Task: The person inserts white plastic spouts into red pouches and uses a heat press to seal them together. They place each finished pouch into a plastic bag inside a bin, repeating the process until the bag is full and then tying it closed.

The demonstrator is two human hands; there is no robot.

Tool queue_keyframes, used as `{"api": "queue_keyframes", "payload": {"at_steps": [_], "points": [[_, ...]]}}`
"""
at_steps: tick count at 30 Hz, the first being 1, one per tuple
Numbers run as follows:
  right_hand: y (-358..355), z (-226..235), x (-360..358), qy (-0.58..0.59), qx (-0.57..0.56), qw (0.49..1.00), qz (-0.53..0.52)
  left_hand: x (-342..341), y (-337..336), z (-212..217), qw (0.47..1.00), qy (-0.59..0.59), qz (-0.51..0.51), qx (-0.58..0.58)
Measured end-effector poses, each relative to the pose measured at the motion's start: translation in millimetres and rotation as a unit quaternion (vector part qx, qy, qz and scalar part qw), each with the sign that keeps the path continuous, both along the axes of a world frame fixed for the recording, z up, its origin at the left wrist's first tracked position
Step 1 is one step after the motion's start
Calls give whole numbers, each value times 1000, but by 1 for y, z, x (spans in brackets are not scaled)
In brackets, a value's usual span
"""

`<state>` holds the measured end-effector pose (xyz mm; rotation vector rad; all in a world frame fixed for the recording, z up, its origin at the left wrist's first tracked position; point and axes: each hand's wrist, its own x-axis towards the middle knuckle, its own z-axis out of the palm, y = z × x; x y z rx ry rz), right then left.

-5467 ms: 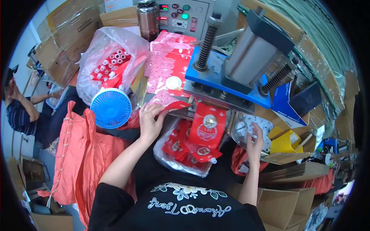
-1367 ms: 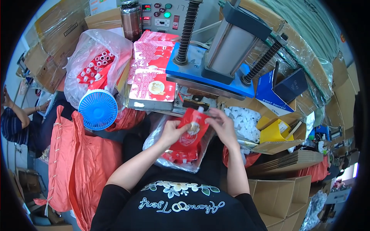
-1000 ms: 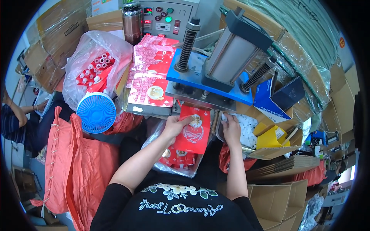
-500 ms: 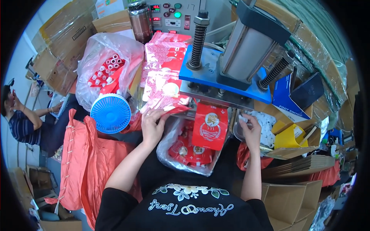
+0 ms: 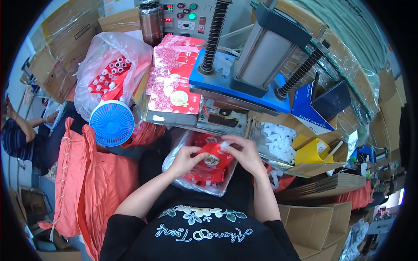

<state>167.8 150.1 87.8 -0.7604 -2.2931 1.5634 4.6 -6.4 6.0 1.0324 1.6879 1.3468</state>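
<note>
My left hand pinches one side of a flat red printed pouch. At the pouch's other upper side, my right hand holds a small white plastic spout between thumb and fingertips, against the pouch edge. Whether the spout is inside the pouch's opening, I cannot tell. Both hands are over a box lined with clear plastic, in which more red pouches lie. Right of my right hand, many loose white spouts fill a tray.
Ahead stands a press with a blue plate and spring posts. Stacked red pouches lie left of it. A blue fan, a bag of spouted pouches, a red sack and cardboard boxes surround me. Another person sits far left.
Both hands have come together over the lined box. My left hand has left the pouch stack with a pouch; my right has brought a spout from the tray. The pouch hanging at the press is gone from there.
</note>
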Motion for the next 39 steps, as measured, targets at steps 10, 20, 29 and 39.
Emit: {"api": "queue_keyframes", "payload": {"at_steps": [10,20,29,39], "points": [[52,9,84,-256,391,848,-251,2,72,37,934,-327,141,-23],[54,-39,49,-162,413,877,-186,-60,62,48,965,197,169,-25],[61,-45,69,-27,141,956,-255,-89,-15,1,871,438,219,39],[35,-27,44,80,162,949,-258,-22,-11,26,992,-53,83,76]]}}
